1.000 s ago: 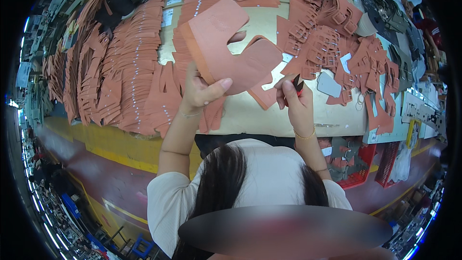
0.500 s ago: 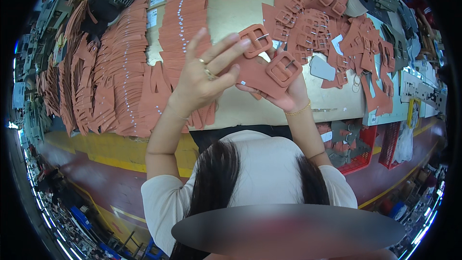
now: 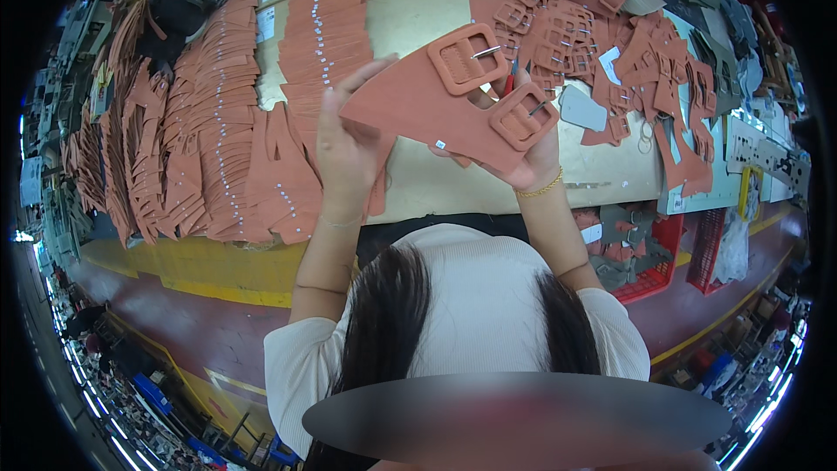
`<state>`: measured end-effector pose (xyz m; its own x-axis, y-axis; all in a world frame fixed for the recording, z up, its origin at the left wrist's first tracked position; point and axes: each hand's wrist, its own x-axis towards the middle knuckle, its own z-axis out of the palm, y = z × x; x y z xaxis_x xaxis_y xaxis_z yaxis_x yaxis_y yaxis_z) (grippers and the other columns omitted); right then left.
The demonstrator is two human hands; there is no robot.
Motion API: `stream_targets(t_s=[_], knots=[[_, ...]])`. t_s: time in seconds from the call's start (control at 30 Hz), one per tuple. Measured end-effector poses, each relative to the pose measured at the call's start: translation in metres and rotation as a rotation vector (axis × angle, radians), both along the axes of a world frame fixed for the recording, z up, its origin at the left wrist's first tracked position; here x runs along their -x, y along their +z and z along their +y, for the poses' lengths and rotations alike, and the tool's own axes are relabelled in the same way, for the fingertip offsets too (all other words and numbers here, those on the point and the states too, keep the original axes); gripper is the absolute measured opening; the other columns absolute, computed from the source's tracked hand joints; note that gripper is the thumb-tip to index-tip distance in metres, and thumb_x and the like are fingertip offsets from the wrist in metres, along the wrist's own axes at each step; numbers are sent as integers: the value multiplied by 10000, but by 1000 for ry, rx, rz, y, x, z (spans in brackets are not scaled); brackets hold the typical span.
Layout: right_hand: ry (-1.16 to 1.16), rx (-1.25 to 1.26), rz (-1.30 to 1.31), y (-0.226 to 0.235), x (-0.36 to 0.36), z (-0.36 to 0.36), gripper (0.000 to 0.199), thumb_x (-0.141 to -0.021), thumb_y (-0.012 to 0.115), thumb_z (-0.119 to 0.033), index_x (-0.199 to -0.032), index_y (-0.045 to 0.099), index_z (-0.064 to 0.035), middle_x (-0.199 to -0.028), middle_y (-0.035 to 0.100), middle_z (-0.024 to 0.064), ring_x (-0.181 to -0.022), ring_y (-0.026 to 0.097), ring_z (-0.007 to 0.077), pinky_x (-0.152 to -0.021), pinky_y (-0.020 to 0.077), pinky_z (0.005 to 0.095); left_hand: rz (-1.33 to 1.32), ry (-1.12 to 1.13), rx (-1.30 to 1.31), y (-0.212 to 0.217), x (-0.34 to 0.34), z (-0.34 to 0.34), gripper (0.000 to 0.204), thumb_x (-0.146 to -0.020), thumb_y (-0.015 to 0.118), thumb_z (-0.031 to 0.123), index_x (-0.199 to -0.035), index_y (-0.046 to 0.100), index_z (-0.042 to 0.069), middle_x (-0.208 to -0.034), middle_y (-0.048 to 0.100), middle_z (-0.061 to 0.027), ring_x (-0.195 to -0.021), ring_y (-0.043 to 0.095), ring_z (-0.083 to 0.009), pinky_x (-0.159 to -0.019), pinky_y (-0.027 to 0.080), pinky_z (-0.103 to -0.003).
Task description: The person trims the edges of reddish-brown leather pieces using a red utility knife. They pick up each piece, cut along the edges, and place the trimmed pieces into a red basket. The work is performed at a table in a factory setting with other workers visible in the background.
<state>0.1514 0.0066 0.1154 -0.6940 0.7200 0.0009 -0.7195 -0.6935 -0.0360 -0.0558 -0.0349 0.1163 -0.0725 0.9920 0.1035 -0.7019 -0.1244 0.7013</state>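
Nearest the camera: the person's own head and a white ribbed top, both forearms rising from there toward the workbench (image 3: 523,183).

Left hand (image 3: 349,144) is raised, fingers spread fairly wide, thumb and fingertips pinching the left end of a terracotta strap piece (image 3: 410,109). Right hand (image 3: 523,161) cups the same piece from underneath at its right end, fingers curled round it; a thin gold bracelet (image 3: 540,189) sits on that wrist. Something red (image 3: 508,85) shows just behind the piece near the right fingers, possibly a small tool handle, too hidden to tell.

The strap piece is held up off the bench, between both hands, tilted down to the right. It carries two square buckles: upper buckle (image 3: 466,57) and lower buckle (image 3: 523,115), both covered in the same colour, each with a metal prong.

Progress, as a judgement: both buckles look already fitted on this piece, so it reads as near done or under inspection. Not yet set down.

Further out on the bench: fanned rows of flat cut pieces (image 3: 218,122) at left, apparently without buckles, so plenty left. Upper right, a heap of buckled pieces (image 3: 558,9), likely the finished lot. Beyond that, a red crate (image 3: 649,249) under the bench edge.
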Motion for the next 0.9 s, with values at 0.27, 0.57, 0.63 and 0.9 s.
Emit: stream_targets(t_s=[0.27,0.57,0.63,0.9], knots=[[17,-122,83,-5,1,-2,470,-1030,298,-395,-1356,382,-67,-1362,451,174,-1243,482,321,-1010,452,429,-7,-203,174,-5,-21,-9,463,-970,518,282,-1302,453,-34,-1284,530,-140,-1212,498,-238,-1036,374,-413],[-111,-134,-360,3,-1,-11,461,-1027,327,-387,-1306,432,-35,-1292,478,125,-1193,516,228,-1005,455,360,34,-102,180,17,-40,-3,379,-976,499,169,-1294,453,-31,-1243,549,-139,-1144,550,-234,-992,431,-408],[-134,-136,-402,2,-1,-10,445,-1025,347,-385,-1268,467,-31,-1249,500,115,-1159,530,214,-985,465,355,32,-67,197,18,-42,-3,380,-982,493,181,-1294,453,-32,-1256,545,-141,-1158,542,-239,-1005,424,-420],[-221,-9,-389,-12,-8,4,396,-1015,409,-372,-1109,546,-13,-1103,566,109,-1064,565,214,-936,475,382,-382,-226,335,31,-32,1,539,-1016,370,285,-1441,246,-24,-1462,334,-221,-1368,318,-377,-1117,306,-509]])
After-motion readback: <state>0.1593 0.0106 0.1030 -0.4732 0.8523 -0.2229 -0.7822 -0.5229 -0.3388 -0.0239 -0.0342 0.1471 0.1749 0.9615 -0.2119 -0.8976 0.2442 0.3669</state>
